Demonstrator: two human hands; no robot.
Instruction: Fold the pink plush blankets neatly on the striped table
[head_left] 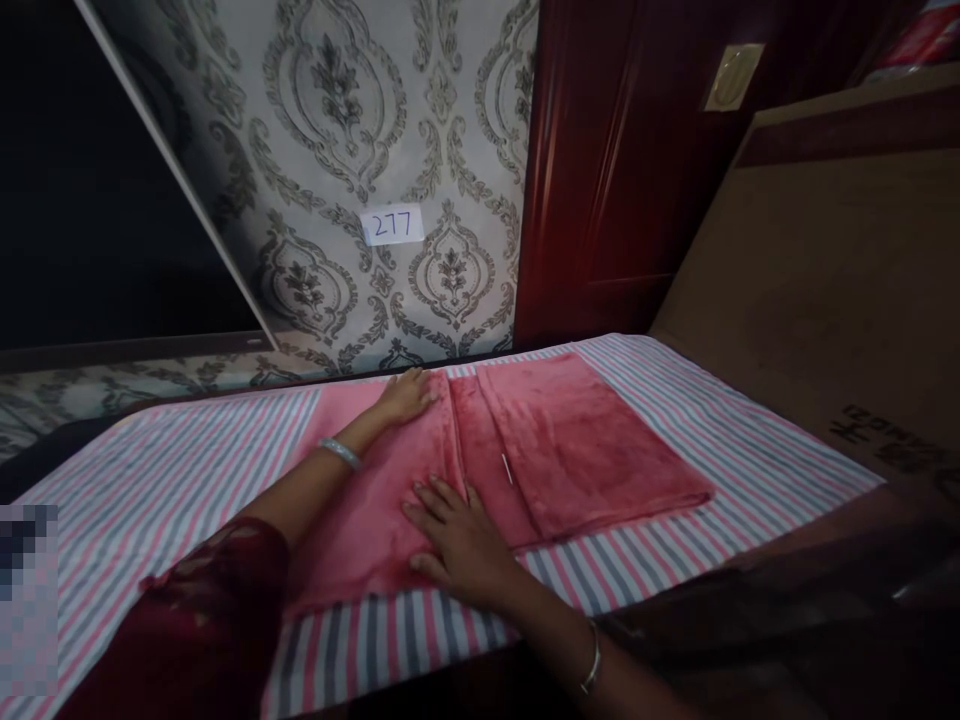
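Note:
A pinkish-red plush cloth (592, 440) lies spread on a striped cover (225, 450), its left and right sides folded in toward a darker strip down the middle. On the far part of the left fold rests my left hand (409, 396), fingers stretched out along the fabric. My right hand (466, 540) lies flat with fingers spread on the near part of that same fold, beside the middle strip. A small white strip, perhaps a label (507, 468), shows on the cloth between the folds. Neither hand grasps anything.
Behind the covered surface stands a patterned wall with a paper marked 277 (392, 225). A large dark screen (112, 200) is at the left. A dark red door (600, 180) and a big cardboard box (840, 280) stand at the right.

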